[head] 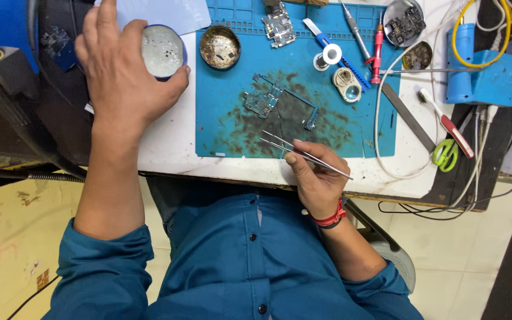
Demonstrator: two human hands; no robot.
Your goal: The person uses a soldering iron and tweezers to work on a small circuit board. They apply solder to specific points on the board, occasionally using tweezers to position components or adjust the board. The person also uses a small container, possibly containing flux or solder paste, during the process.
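Note:
My left hand (120,77) grips the rim of a small round blue-edged tin (162,52) with pale contents, at the left edge of the white bench. My right hand (315,178) holds thin metal tweezers (285,145) near the front edge of the blue work mat (357,127), tips pointing left and up. A bare circuit board frame (265,101) lies on the stained middle of the mat, just beyond the tweezer tips and apart from them.
A second round tin (220,47) with dark residue sits at the mat's top left. Another circuit board (278,26), a solder spool (329,56), a small round container (347,83), screwdrivers (377,50), a metal file (407,115), green-handled scissors (445,153) and white cables (380,118) crowd the right side.

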